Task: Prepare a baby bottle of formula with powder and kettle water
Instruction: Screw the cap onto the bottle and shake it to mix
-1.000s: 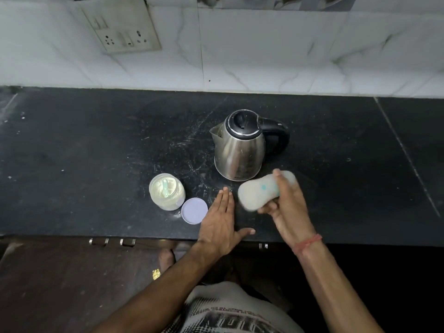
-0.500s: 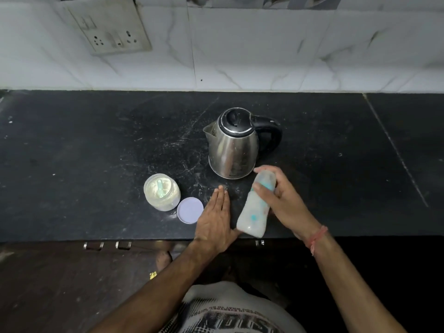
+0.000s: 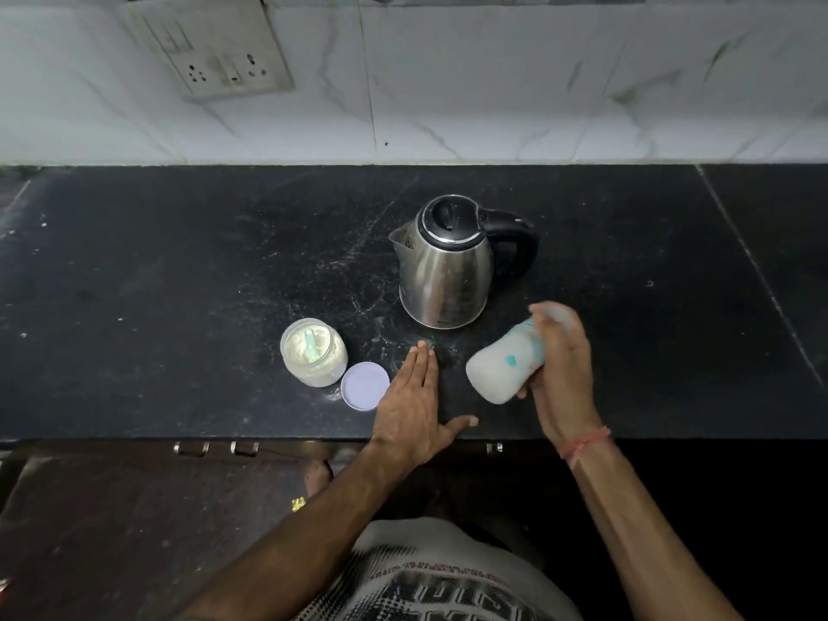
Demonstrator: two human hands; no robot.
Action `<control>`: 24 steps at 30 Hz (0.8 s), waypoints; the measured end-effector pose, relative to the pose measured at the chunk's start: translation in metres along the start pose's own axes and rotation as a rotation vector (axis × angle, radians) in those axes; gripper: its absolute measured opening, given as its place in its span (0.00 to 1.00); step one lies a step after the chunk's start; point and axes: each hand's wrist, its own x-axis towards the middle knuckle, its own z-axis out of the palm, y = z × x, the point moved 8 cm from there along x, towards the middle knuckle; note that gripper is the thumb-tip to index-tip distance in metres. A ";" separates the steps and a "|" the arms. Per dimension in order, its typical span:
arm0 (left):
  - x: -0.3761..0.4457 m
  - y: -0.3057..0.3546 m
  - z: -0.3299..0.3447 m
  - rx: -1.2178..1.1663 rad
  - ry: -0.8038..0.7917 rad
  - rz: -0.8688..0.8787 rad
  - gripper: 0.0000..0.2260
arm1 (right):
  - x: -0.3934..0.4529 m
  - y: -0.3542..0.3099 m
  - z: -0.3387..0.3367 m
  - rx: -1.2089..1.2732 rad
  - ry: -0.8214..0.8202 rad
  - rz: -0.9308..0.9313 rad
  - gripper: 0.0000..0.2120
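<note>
My right hand grips a baby bottle of milky white liquid, held tilted above the black counter with its base toward the lower left and its top hidden under my fingers; the bottle is motion-blurred. My left hand rests flat on the counter, fingers straight, thumb spread along the front edge. A steel kettle with black lid and handle stands behind the bottle. An open jar of formula powder with a pale green scoop inside stands left of my left hand, its lilac lid lying beside it.
A white tiled wall with a socket plate rises behind the counter. Powder traces mark the counter between jar and kettle. Drawer handles sit under the front edge. A bare foot shows on the floor below.
The bottle has swung in my right hand from tilted sideways to nearly upright and back to tilted, as in shaking. My left hand has stayed flat on the counter.
</note>
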 end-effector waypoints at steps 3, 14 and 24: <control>0.000 0.003 0.000 0.065 0.020 0.027 0.58 | 0.002 -0.005 0.017 -0.166 -0.178 -0.024 0.04; 0.002 0.000 0.004 -0.028 0.030 0.016 0.58 | 0.015 -0.006 0.010 -0.107 -0.108 0.074 0.09; 0.002 0.003 0.002 0.035 0.036 0.029 0.54 | 0.008 -0.005 0.022 -0.143 -0.293 0.061 0.10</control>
